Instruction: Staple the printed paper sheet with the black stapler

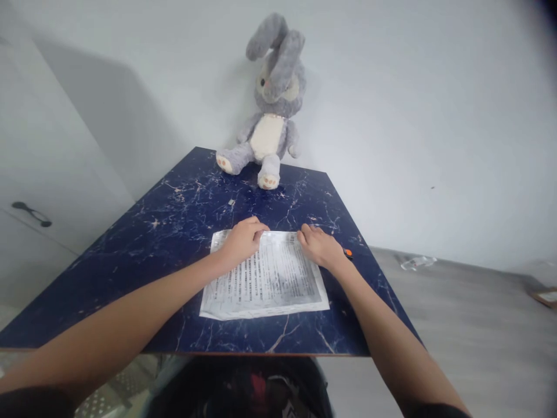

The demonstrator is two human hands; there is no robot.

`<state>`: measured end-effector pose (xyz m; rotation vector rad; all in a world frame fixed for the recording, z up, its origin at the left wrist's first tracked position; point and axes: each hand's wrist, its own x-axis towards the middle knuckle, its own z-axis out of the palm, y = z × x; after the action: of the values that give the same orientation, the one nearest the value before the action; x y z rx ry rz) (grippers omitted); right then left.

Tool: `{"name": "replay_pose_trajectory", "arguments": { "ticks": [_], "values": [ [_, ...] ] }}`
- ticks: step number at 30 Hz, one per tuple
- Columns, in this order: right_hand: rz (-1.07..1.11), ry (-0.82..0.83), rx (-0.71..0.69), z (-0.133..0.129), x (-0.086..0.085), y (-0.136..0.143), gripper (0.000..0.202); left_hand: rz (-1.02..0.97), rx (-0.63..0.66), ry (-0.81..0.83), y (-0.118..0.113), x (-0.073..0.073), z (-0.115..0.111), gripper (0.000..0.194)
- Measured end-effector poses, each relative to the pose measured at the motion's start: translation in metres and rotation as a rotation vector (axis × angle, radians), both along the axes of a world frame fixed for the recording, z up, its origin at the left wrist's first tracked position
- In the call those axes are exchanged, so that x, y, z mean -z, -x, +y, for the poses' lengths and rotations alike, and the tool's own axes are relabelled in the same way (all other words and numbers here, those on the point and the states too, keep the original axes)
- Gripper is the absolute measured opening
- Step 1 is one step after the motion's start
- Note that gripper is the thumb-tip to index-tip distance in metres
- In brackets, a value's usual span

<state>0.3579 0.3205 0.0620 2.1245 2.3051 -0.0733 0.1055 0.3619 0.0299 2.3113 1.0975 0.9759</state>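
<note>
A printed sheet of paper, covered in rows of small text, lies on the dark blue marbled table. My left hand has its fingers curled at the far edge of the sheet, left of the middle. On the same edge, toward the far right corner, my right hand pinches the paper. The fingertips of both hands are partly hidden. Beside my right wrist a small orange and black object shows, mostly covered by the arm.
A grey plush rabbit sits at the table's far end against the wall. A small pale scrap lies on the tabletop. To the left is a white cabinet door with a dark handle. Clear plastic wrapping lies on the floor at right.
</note>
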Motion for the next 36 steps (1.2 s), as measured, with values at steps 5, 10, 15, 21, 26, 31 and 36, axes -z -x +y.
{"name": "replay_pose_trajectory", "arguments": {
  "ticks": [5, 10, 15, 21, 26, 31, 36],
  "values": [
    [-0.166, -0.112, 0.015, -0.007, 0.013, 0.014, 0.033, 0.042, 0.011, -0.008, -0.001, 0.008, 0.006, 0.035],
    [-0.126, -0.079, 0.016, -0.005, 0.014, 0.014, 0.036, 0.146, 0.033, -0.022, 0.001, 0.011, 0.011, 0.033],
    [0.161, -0.053, -0.007, 0.007, 0.003, -0.005, 0.047, 0.358, 0.095, -0.126, 0.007, 0.003, 0.005, 0.039],
    [0.437, -0.160, -0.139, 0.009, -0.014, -0.031, 0.048, 0.510, 0.118, -0.125, 0.004, 0.002, -0.013, 0.045],
    [0.424, 0.197, -0.437, 0.004, -0.030, -0.077, 0.044, 0.567, 0.108, -0.158, 0.007, 0.004, -0.007, 0.046],
    [0.324, 0.391, -0.359, 0.005, -0.023, -0.116, 0.056, 0.558, 0.057, -0.154, 0.014, 0.006, 0.002, 0.041],
    [0.336, 0.229, -0.248, 0.011, -0.025, -0.136, 0.042, 0.503, 0.051, -0.164, 0.009, 0.013, 0.003, 0.040]
  ]
}}
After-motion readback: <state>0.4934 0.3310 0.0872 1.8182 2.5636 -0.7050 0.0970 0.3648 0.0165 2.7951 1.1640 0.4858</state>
